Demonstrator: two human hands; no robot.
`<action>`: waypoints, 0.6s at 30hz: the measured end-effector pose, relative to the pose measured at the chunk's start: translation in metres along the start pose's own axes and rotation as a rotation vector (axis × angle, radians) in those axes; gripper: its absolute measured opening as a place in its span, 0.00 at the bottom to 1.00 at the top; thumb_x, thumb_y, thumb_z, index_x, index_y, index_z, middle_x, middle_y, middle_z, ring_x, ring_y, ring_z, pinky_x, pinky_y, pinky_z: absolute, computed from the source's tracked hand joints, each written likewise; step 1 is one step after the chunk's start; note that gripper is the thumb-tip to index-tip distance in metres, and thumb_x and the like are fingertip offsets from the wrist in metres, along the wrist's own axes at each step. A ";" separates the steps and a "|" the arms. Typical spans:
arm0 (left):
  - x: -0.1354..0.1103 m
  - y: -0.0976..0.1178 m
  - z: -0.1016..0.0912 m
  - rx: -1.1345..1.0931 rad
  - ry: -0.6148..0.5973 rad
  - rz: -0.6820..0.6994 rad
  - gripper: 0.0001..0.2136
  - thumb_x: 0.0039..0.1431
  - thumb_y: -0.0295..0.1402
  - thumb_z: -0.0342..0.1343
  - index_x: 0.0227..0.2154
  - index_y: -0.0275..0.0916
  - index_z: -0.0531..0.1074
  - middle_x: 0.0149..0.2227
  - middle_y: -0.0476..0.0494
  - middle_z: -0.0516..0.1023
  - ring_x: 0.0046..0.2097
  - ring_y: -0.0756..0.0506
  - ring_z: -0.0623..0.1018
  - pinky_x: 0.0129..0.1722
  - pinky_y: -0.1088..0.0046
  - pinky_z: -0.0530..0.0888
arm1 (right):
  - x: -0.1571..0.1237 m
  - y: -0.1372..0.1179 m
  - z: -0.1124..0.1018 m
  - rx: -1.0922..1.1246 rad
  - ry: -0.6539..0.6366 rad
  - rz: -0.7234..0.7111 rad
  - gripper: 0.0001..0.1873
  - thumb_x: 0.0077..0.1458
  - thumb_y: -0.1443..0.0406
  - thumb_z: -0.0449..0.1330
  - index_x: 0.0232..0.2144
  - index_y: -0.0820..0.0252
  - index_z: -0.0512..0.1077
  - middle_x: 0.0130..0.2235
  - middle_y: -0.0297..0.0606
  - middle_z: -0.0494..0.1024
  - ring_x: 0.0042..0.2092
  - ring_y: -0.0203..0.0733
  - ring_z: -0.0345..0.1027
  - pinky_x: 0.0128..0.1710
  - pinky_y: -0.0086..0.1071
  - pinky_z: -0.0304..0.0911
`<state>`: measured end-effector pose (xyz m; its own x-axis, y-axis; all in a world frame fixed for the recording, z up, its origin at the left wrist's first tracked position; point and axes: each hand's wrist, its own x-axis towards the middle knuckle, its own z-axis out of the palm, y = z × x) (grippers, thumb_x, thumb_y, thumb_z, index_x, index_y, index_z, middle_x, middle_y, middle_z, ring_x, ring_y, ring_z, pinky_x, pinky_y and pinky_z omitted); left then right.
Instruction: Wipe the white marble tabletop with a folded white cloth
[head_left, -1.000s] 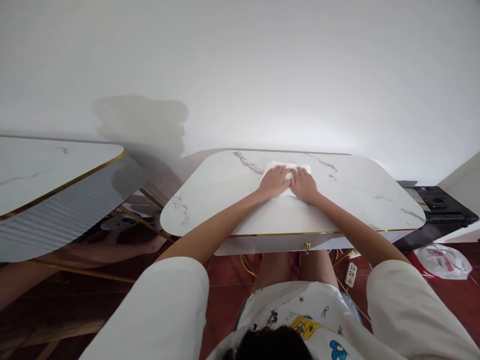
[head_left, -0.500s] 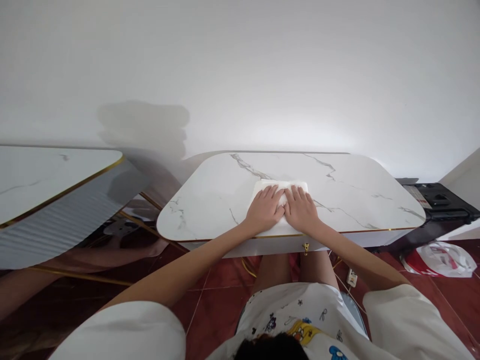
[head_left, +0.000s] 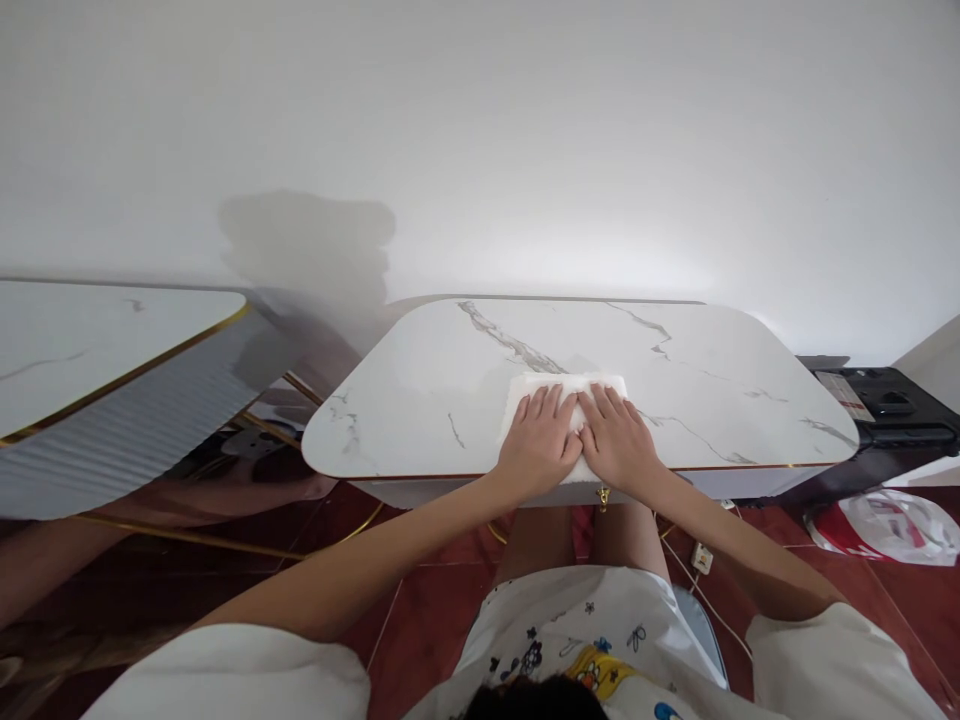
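Note:
A white cloth or paper towel (head_left: 566,384) lies flat at the front middle of a white marble-patterned table (head_left: 405,400). On its left half my left hand (head_left: 538,440) rests palm down, fingers stretched out. My right hand (head_left: 619,440) lies flat on the right half, its fingers also extended. The two hands touch or nearly touch at the thumbs. Part of the cloth is hidden under the palms, and its near end reaches the table's front edge.
Another marble-patterned table (head_left: 112,330) with a fluted side stands at left. A black case-like object (head_left: 892,400) is at the right end. On the red tiled floor lie a red and white plastic bag (head_left: 892,525) and a power socket (head_left: 702,558). A small gold drawer knob (head_left: 603,498) sticks out in front.
Both hands and the cloth have slid a little toward the table's front edge. The camera view has shifted slightly.

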<state>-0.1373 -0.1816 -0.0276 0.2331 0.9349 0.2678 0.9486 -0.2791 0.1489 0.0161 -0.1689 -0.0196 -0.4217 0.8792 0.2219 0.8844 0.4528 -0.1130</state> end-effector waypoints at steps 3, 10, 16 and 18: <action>0.014 0.007 0.004 -0.004 -0.009 0.015 0.26 0.63 0.37 0.44 0.63 0.42 0.62 0.67 0.37 0.62 0.68 0.34 0.60 0.67 0.50 0.58 | 0.006 0.016 0.001 -0.009 0.010 -0.004 0.29 0.65 0.63 0.45 0.66 0.61 0.60 0.69 0.47 0.58 0.69 0.54 0.51 0.65 0.50 0.52; 0.068 0.007 0.013 -0.030 -0.043 0.041 0.26 0.66 0.35 0.40 0.65 0.34 0.58 0.68 0.33 0.60 0.68 0.34 0.59 0.65 0.50 0.58 | 0.055 0.050 -0.005 -0.007 -0.050 -0.025 0.27 0.65 0.66 0.43 0.63 0.68 0.62 0.67 0.52 0.62 0.67 0.55 0.54 0.63 0.46 0.53; 0.135 -0.025 0.029 -0.048 0.018 0.006 0.19 0.65 0.31 0.41 0.55 0.39 0.67 0.60 0.35 0.70 0.62 0.36 0.67 0.60 0.54 0.65 | 0.120 0.065 0.004 0.045 -0.054 -0.032 0.24 0.65 0.68 0.42 0.59 0.65 0.66 0.60 0.50 0.70 0.60 0.52 0.60 0.59 0.44 0.58; 0.159 -0.040 0.033 -0.089 0.004 0.000 0.17 0.65 0.30 0.41 0.52 0.42 0.68 0.57 0.39 0.73 0.60 0.39 0.69 0.59 0.58 0.67 | 0.138 0.066 0.011 0.017 -0.022 -0.021 0.25 0.67 0.66 0.41 0.61 0.65 0.63 0.62 0.51 0.67 0.62 0.53 0.59 0.60 0.44 0.57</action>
<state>-0.1306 -0.0148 -0.0228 0.2322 0.9340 0.2714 0.9258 -0.2978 0.2327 0.0141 -0.0159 -0.0074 -0.4450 0.8722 0.2033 0.8718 0.4738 -0.1245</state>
